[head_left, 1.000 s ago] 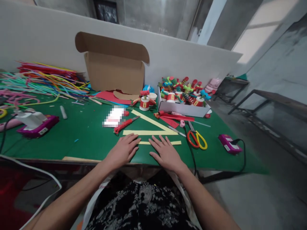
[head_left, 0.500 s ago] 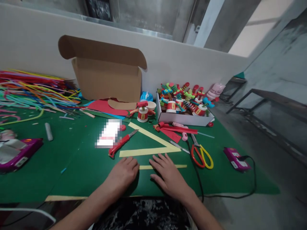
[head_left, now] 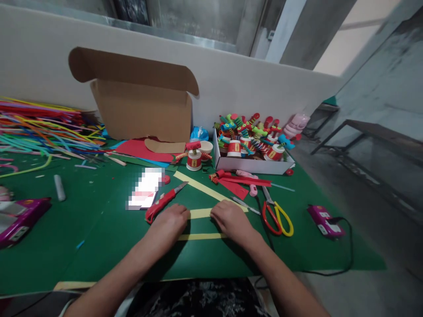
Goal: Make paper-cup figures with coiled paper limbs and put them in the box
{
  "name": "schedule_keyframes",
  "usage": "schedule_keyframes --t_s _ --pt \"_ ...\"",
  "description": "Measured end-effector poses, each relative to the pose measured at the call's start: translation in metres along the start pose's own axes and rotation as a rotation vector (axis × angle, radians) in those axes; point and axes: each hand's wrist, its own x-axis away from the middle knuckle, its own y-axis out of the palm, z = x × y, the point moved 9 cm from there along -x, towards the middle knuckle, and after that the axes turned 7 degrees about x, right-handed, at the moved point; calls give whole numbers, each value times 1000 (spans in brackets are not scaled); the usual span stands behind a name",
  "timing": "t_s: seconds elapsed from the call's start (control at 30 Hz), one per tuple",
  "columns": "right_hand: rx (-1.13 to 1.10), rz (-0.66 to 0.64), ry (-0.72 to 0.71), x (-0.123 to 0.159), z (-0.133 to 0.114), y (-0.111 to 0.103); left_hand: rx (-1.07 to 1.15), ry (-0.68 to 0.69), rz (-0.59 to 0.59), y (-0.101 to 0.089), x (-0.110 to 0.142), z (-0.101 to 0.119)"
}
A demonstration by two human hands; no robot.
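My left hand (head_left: 172,221) is closed at a pale yellow paper strip (head_left: 200,214), its fingers curled onto the left part. My right hand (head_left: 231,220) pinches the same strip further right, so a short stretch shows between the two hands. Nearer me, a thinner yellow strip (head_left: 201,237) lies flat below both hands. Behind, a third yellow strip (head_left: 201,187) runs diagonally, meeting the held one near its right end. A red-handled knife (head_left: 161,204) with its blade out lies just beyond my left hand. My fingertips are partly hidden.
Red-and-yellow scissors (head_left: 276,213) and a craft knife (head_left: 244,204) lie to the right, with a pink glue gun (head_left: 253,187) behind. A white box (head_left: 254,165) holds several cup figures; another figure (head_left: 194,160) stands beside it. Pipe cleaners (head_left: 49,132) pile up at left.
Both hands have moved forward from the thin near strip to the middle strip. My right hand's spread fingers have closed on it.
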Motion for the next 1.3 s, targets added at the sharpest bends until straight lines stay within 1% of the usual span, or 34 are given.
schedule_keyframes --t_s 0.1,0.17,0.23,0.3,0.33,0.43,0.5,0.67,0.73,0.8,0.9,0.97,1.03,1.1,1.17,1.2,1.23,1.3 --pt "-24 50 47 -5 15 -8 -125 -78 -87 9 -6 6" --pt "-66 82 85 -4 25 -15 -161 -92 -126 9 -8 12" --pt "-101 107 104 -1 29 -20 -169 -108 -140 5 -9 14" --pt "-136 105 95 4 23 -21 -168 -123 -137 0 -10 14" --pt "-160 81 73 7 16 -18 -170 -129 -134 -1 -11 14" --pt "-224 -72 -26 15 -14 -1 -182 -136 -121 -3 -12 10" --pt "-227 -154 -30 18 -25 8 -190 -130 -96 -4 -12 8" --pt "-206 -265 99 16 -26 15 -204 -98 23 -8 -8 7" --pt "-180 -285 87 14 -29 15 -205 -81 46 -7 -6 10" --pt "-127 -285 47 13 -36 14 -202 -74 54 -7 -4 12" --pt "-81 -289 6 18 -38 10 -189 -89 61 -7 -1 10" --pt "-136 -312 -15 26 -31 3 -177 -101 70 -8 2 6" --pt "-236 -296 -23 36 -15 -14 -167 -104 85 -9 5 2" --pt "-285 -184 31 43 13 -44 -159 -111 107 -9 9 -3" --pt "-255 -41 101 46 40 -75 -151 -117 123 -8 11 -6" --pt "-238 4 121 45 49 -86 -147 -117 125 -6 12 -6" --pt "-232 46 128 41 54 -94 -145 -112 122 -4 12 -5" --pt "-258 95 102 25 56 -97 -148 -96 113 0 13 -1"
